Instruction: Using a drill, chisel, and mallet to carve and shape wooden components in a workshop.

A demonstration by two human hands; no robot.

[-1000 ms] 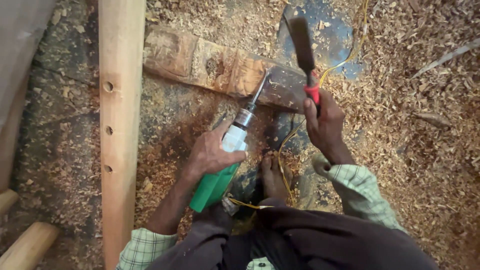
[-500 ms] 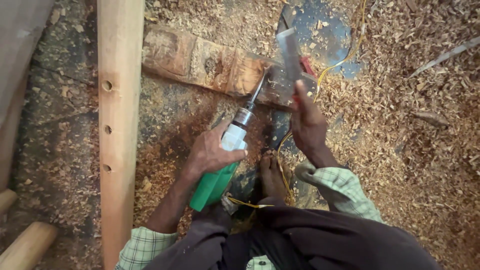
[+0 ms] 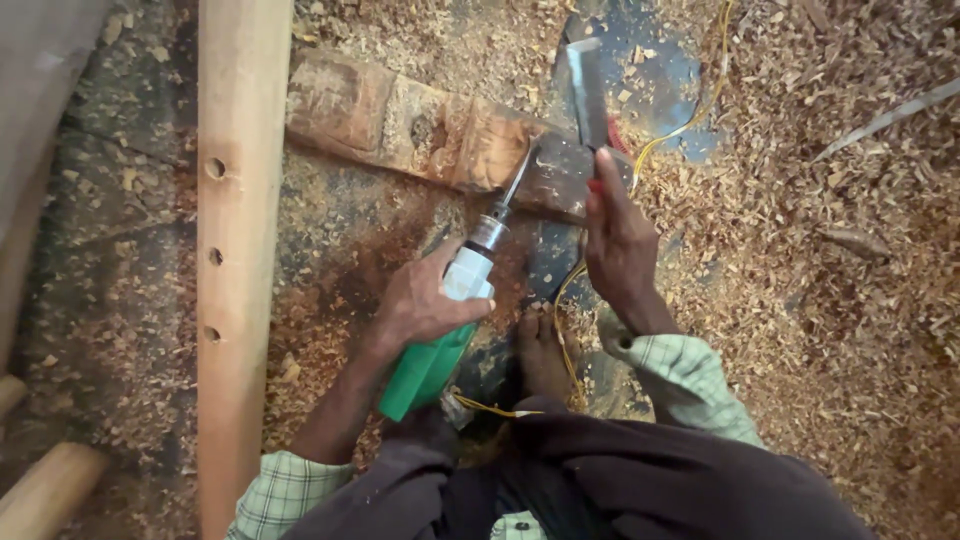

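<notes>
While the left hand grips the green drill, bit on the carved block, the right hand clamps a chisel just beside the block's edge.

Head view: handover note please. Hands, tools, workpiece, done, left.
Left hand: grips green electric drill, bit angled onto the reddish carved wooden block.
Right hand: holds a flat steel chisel with red handle, blade up, above the block's right end.
Done: pale wooden beam at left shows three drilled holes; shavings all around.
Left: no finished hole visible under the bit.
</notes>
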